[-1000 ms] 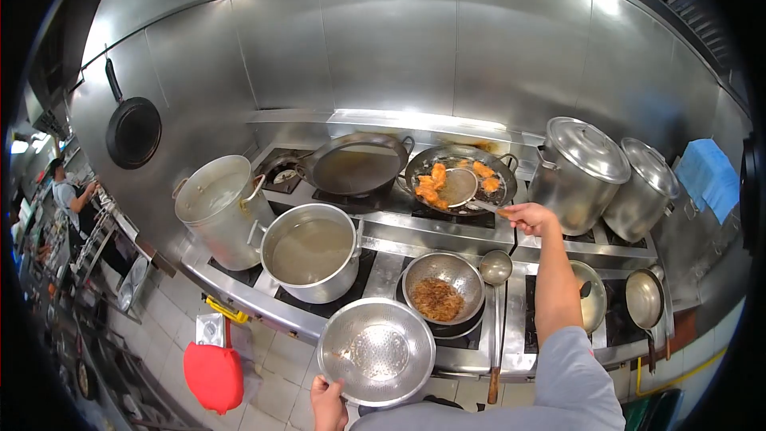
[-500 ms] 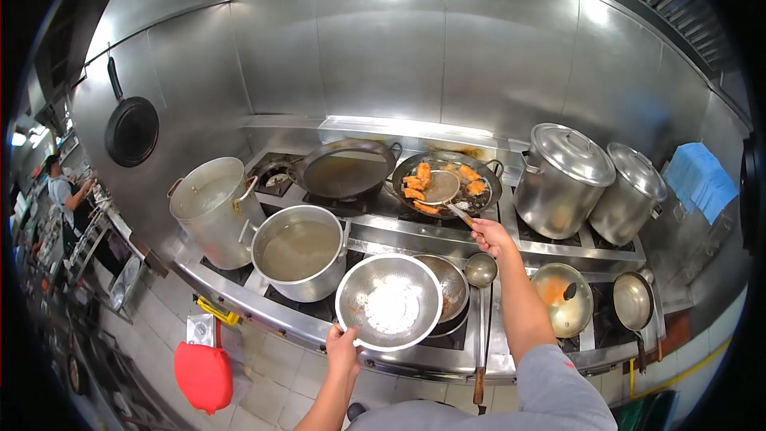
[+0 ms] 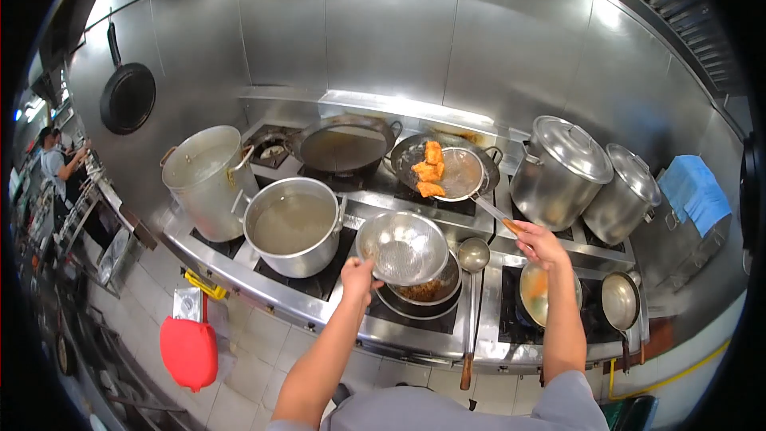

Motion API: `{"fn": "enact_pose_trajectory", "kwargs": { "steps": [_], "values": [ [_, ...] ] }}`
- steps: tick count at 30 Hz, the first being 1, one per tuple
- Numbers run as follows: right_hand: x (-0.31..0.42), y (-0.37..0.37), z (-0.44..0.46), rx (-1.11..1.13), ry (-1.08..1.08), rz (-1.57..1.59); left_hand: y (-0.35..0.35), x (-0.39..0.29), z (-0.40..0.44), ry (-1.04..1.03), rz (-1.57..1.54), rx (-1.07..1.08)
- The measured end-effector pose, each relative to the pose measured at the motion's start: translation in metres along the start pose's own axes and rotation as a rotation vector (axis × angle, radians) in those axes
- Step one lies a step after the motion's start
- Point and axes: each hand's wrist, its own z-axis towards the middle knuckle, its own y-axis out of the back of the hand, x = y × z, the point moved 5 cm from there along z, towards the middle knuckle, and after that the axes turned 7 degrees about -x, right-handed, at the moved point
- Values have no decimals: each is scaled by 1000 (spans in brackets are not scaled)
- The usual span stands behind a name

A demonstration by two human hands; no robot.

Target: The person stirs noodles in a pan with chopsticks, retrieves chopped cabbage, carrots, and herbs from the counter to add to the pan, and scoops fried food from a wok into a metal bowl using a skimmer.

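Observation:
My right hand (image 3: 542, 245) grips the wooden handle of a round skimmer (image 3: 460, 179). Several golden fried pieces (image 3: 431, 169) lie at the left side of its mesh, lifted above the black wok (image 3: 407, 156) on the back burner. With my left hand (image 3: 359, 278) I hold a perforated metal colander (image 3: 402, 249) by its rim. It is tilted, hanging over the front burner, and nothing is in it. Under it a pan (image 3: 435, 289) with brown bits on its mesh or bottom is partly hidden.
A tall pot (image 3: 206, 215) and an open pot of cloudy liquid (image 3: 315, 251) stand left. Another wok (image 3: 343, 148) sits behind. Two lidded pots (image 3: 558, 183) (image 3: 618, 203) stand right. A ladle (image 3: 471, 311) lies in front. A co-worker (image 3: 60, 168) is far left.
The skimmer has come up out of the wok with the fried pieces and moved right. The colander has shifted right and up and tilted, uncovering more of the pan beneath.

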Motion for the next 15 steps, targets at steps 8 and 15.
{"fn": "enact_pose_trajectory", "kwargs": {
  "steps": [8,15],
  "values": [
    [-2,-33,-114,-110,133,-712,-19,-18,15,19,71,16],
    [-19,-47,-155,-149,236,-582,-11,-15,6,51,57,54]
  ]
}}
